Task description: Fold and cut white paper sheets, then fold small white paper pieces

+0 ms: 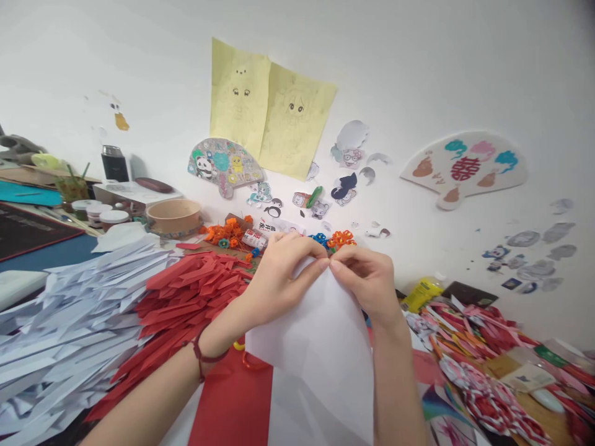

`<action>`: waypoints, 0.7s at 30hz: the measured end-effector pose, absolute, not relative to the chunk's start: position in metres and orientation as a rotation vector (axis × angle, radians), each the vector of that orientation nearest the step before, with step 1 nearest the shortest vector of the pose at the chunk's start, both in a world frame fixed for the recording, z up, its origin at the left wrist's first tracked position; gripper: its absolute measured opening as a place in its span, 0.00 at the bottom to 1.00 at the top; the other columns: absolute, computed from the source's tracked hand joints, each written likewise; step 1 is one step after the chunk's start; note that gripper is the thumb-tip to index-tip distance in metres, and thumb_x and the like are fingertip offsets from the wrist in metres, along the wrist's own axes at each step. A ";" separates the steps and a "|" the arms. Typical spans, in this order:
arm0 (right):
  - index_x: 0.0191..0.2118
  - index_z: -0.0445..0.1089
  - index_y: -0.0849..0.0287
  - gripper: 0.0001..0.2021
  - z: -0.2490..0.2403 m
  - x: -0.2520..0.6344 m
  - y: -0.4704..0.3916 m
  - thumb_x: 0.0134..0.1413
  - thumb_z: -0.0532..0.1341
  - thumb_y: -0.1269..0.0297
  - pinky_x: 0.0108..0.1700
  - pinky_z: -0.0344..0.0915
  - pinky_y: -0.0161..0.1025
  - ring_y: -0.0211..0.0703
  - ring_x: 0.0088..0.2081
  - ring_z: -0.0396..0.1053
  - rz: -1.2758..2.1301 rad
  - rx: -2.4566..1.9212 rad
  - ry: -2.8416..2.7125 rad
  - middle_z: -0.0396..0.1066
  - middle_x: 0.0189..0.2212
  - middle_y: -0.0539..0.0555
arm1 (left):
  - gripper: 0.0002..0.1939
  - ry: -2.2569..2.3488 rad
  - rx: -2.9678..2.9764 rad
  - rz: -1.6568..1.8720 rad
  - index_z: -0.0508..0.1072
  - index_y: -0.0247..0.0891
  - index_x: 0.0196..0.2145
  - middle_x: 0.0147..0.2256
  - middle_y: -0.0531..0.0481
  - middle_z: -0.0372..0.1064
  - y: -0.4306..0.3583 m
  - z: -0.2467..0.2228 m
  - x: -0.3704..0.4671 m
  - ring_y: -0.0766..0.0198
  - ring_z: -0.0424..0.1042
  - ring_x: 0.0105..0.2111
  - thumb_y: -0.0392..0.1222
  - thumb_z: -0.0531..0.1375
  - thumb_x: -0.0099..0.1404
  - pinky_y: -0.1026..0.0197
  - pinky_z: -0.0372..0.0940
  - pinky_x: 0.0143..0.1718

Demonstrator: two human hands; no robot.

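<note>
A sheet of white paper (316, 328) hangs from my two hands, its top edge pinched between thumbs and fingers. My left hand (286, 272) and my right hand (367, 279) nearly touch at the thumb tips, where the paper meets in a point. Below it lie more white paper (297, 409) and a red sheet (232, 402). A dark red cord bracelet (201, 356) circles my left wrist. Left of my hands are a heap of folded red paper strips (190, 297) and a larger heap of folded white strips (83, 328).
Behind my hands are orange flower shapes (227, 232) and a round brown bowl (173, 217). Small jars (114, 218) and a black flask (114, 164) stand at the left. A yellow bottle (424, 292) and tangled ribbons (483, 334) lie right. The wall closes off the back.
</note>
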State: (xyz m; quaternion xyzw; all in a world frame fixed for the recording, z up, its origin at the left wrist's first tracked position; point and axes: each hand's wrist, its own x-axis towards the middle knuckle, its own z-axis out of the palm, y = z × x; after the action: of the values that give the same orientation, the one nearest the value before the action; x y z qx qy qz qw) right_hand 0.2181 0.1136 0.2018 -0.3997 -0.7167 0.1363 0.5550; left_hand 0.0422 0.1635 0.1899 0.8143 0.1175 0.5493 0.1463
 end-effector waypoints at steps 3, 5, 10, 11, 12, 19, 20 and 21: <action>0.28 0.73 0.57 0.05 0.202 0.216 0.113 0.55 0.64 0.67 0.30 0.62 0.33 0.36 0.28 0.68 0.320 -0.936 -1.683 0.72 0.25 0.48 | 0.06 0.341 2.346 1.605 0.69 0.39 0.34 0.32 0.55 0.72 0.163 0.189 0.042 0.67 0.65 0.34 0.39 0.56 0.70 0.58 0.54 0.42; 0.28 0.73 0.57 0.05 0.202 0.215 0.112 0.55 0.64 0.66 0.30 0.63 0.34 0.37 0.28 0.68 0.314 -0.949 -1.668 0.72 0.25 0.48 | 0.06 0.351 2.336 1.611 0.69 0.39 0.34 0.32 0.55 0.72 0.163 0.189 0.042 0.67 0.65 0.34 0.39 0.56 0.70 0.58 0.54 0.42; 0.28 0.73 0.57 0.06 0.203 0.213 0.111 0.55 0.64 0.64 0.31 0.64 0.35 0.39 0.28 0.69 0.295 -0.983 -1.650 0.72 0.25 0.49 | 0.07 0.376 2.304 1.608 0.69 0.40 0.34 0.33 0.53 0.73 0.163 0.188 0.043 0.65 0.66 0.34 0.41 0.55 0.70 0.57 0.56 0.43; 0.28 0.73 0.56 0.06 0.203 0.213 0.111 0.55 0.64 0.64 0.30 0.64 0.35 0.39 0.28 0.68 0.292 -0.985 -1.653 0.72 0.25 0.49 | 0.07 0.377 2.300 1.608 0.69 0.40 0.34 0.33 0.52 0.73 0.163 0.187 0.043 0.64 0.67 0.34 0.42 0.55 0.70 0.57 0.56 0.43; 0.28 0.73 0.56 0.06 0.203 0.213 0.111 0.55 0.64 0.64 0.30 0.63 0.35 0.39 0.28 0.68 0.291 -0.986 -1.657 0.71 0.25 0.49 | 0.07 0.375 2.294 1.612 0.69 0.40 0.34 0.33 0.52 0.74 0.163 0.187 0.043 0.64 0.67 0.34 0.42 0.55 0.71 0.57 0.57 0.43; 0.29 0.74 0.56 0.06 0.202 0.217 0.112 0.56 0.65 0.63 0.30 0.62 0.34 0.37 0.29 0.67 0.336 -0.983 -1.663 0.72 0.26 0.48 | 0.06 0.359 2.251 1.642 0.71 0.39 0.34 0.33 0.54 0.74 0.167 0.186 0.043 0.66 0.67 0.33 0.41 0.57 0.69 0.58 0.57 0.43; 0.30 0.74 0.56 0.06 0.202 0.218 0.112 0.56 0.65 0.62 0.30 0.62 0.34 0.37 0.29 0.68 0.351 -0.992 -1.660 0.72 0.26 0.48 | 0.06 0.356 2.248 1.637 0.71 0.39 0.34 0.32 0.54 0.74 0.169 0.187 0.043 0.66 0.67 0.33 0.41 0.57 0.69 0.58 0.56 0.43; 0.30 0.75 0.56 0.06 0.202 0.219 0.112 0.56 0.66 0.62 0.30 0.63 0.34 0.38 0.29 0.68 0.363 -1.002 -1.657 0.72 0.27 0.49 | 0.07 0.354 2.251 1.630 0.72 0.39 0.34 0.32 0.54 0.74 0.170 0.187 0.042 0.66 0.67 0.32 0.41 0.57 0.69 0.58 0.56 0.42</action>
State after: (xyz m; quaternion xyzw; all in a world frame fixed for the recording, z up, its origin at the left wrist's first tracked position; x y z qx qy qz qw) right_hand 0.2193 0.1120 0.2015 -0.4237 -0.7010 0.1534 0.5528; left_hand 0.0423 0.1701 0.1874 0.7919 0.1245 0.5734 0.1691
